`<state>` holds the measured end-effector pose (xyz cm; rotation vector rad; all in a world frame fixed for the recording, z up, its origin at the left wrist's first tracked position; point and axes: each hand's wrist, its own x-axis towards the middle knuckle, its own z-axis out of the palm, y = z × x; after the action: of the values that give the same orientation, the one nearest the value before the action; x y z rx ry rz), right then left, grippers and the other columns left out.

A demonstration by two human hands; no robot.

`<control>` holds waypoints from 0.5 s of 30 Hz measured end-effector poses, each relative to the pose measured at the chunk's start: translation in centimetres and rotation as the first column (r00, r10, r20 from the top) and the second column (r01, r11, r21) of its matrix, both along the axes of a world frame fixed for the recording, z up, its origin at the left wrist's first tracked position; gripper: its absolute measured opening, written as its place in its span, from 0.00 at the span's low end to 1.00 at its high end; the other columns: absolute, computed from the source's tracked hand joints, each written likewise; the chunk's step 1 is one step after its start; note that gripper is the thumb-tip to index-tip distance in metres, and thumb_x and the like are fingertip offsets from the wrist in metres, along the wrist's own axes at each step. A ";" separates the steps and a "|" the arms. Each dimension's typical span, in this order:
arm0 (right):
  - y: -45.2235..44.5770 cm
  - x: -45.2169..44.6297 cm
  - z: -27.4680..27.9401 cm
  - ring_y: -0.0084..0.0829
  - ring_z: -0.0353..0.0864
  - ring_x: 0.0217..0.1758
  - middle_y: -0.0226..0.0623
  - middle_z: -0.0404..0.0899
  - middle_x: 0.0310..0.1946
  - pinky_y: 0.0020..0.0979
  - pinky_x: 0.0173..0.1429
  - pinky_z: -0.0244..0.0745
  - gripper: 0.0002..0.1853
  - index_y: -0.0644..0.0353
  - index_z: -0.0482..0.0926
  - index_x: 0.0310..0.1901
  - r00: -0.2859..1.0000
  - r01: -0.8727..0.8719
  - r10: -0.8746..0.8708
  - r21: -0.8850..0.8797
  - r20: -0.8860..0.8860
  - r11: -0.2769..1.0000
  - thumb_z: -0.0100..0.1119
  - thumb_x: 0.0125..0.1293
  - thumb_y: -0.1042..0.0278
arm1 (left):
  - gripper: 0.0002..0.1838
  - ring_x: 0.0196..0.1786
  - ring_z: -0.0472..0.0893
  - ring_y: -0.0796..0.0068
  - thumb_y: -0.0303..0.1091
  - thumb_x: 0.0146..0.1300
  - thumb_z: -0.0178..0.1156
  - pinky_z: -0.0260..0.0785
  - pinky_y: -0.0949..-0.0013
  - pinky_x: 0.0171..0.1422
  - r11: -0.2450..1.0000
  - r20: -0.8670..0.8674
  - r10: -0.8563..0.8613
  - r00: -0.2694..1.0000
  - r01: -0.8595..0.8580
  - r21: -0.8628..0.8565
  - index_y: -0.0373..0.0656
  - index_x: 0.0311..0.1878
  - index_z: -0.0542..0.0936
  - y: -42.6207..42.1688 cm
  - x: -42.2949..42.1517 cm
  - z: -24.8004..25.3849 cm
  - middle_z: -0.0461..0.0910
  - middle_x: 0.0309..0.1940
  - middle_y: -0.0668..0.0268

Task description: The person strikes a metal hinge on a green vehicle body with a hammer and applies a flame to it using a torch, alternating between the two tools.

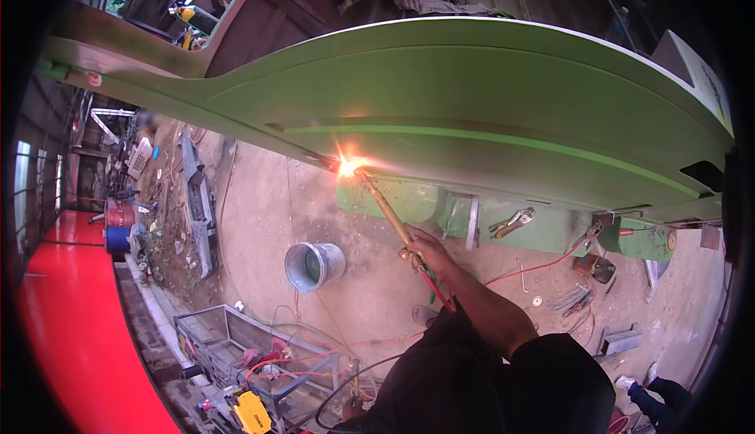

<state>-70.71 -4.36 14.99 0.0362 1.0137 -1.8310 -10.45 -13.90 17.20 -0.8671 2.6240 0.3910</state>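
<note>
My right hand (429,251) is closed around the brass gas torch (385,207), with red and green hoses at its rear end. The torch points up and left. Its tip meets the lower edge of a large green vehicle body panel (472,80), where a bright orange-white glow with sparks hides the exact contact. Low in the frame, my left hand (352,408) is partly visible beside my dark clothing, near a thin brass-coloured piece; its fingers are too small and dark to make out.
Locking pliers (513,223) and a clamp (598,225) are by the green lower panel. A grey bucket (314,266) stands on the dirt floor. A metal frame cart (259,347) with hoses and a yellow case (252,412) is lower left. Another person's legs (661,395) show lower right.
</note>
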 end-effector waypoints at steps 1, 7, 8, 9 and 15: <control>0.0 0.1 0.0 0.24 0.74 0.17 0.39 0.83 0.35 0.27 0.22 0.73 0.33 0.54 0.59 0.75 1.000 0.000 0.000 0.000 0.000 1.000 0.51 0.68 0.67 | 0.19 0.43 0.82 0.37 0.41 0.58 0.65 0.76 0.46 0.46 1.000 0.008 0.024 1.000 -0.024 -0.018 0.40 0.48 0.81 0.2 -0.2 0.1 0.81 0.41 0.40; -0.2 0.2 -0.5 0.23 0.73 0.16 0.38 0.83 0.35 0.26 0.21 0.72 0.31 0.54 0.61 0.74 1.000 0.016 -0.015 0.022 -0.027 1.000 0.52 0.71 0.62 | 0.18 0.43 0.82 0.38 0.40 0.57 0.65 0.76 0.46 0.46 1.000 0.056 -0.007 0.998 0.007 0.010 0.40 0.48 0.80 -1.1 2.9 -2.5 0.81 0.42 0.40; -0.2 0.1 -0.5 0.23 0.73 0.16 0.38 0.83 0.35 0.26 0.21 0.72 0.30 0.54 0.61 0.74 0.999 0.016 -0.015 0.024 -0.031 1.000 0.53 0.71 0.61 | 0.18 0.43 0.82 0.38 0.39 0.56 0.65 0.76 0.47 0.46 1.000 0.060 -0.024 0.998 0.023 0.017 0.40 0.48 0.80 -1.2 3.1 -2.6 0.80 0.42 0.41; -0.2 0.1 -0.5 0.22 0.73 0.16 0.38 0.83 0.34 0.26 0.21 0.72 0.30 0.54 0.62 0.74 0.999 0.017 -0.016 0.026 -0.035 1.000 0.53 0.72 0.60 | 0.18 0.43 0.82 0.38 0.39 0.56 0.65 0.76 0.47 0.46 1.000 0.060 -0.025 0.998 0.024 0.017 0.40 0.48 0.80 -1.2 2.7 -2.1 0.80 0.42 0.41; 0.0 -0.2 -0.3 0.21 0.73 0.17 0.38 0.84 0.34 0.26 0.21 0.72 0.31 0.55 0.61 0.74 0.999 0.007 -0.005 0.040 -0.052 0.999 0.54 0.72 0.59 | 0.17 0.44 0.82 0.39 0.34 0.54 0.65 0.76 0.47 0.47 0.999 -0.054 -0.030 0.998 0.030 -0.013 0.42 0.48 0.81 0.2 0.1 0.3 0.81 0.43 0.43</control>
<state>-70.90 -4.35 14.65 0.0166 1.0881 -1.8250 -10.32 -13.74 17.48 -0.8313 2.6882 0.3964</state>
